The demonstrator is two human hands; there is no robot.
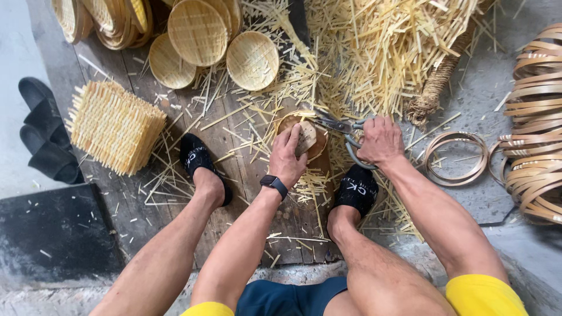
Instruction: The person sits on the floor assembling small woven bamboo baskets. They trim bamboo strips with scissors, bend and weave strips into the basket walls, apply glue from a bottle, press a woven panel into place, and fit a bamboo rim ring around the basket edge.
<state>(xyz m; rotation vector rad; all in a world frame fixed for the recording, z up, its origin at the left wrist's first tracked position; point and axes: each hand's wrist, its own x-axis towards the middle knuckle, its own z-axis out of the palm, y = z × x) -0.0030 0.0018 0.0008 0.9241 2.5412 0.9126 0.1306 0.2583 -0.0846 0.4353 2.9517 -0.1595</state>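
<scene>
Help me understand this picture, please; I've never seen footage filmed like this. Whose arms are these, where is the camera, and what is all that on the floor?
The camera sits on a person's head and looks down, so the arms and legs are the person's own. The left hand, with a black wristband, presses a small round woven piece on a round wooden block. The right hand holds grey-handled metal shears, blades at the piece's edge. Pale bamboo offcuts litter the plank floor. Round woven bamboo trays lie further off, a stack of square woven mats to the left, bent bamboo hoops to the right, and black slippers at the far left.
</scene>
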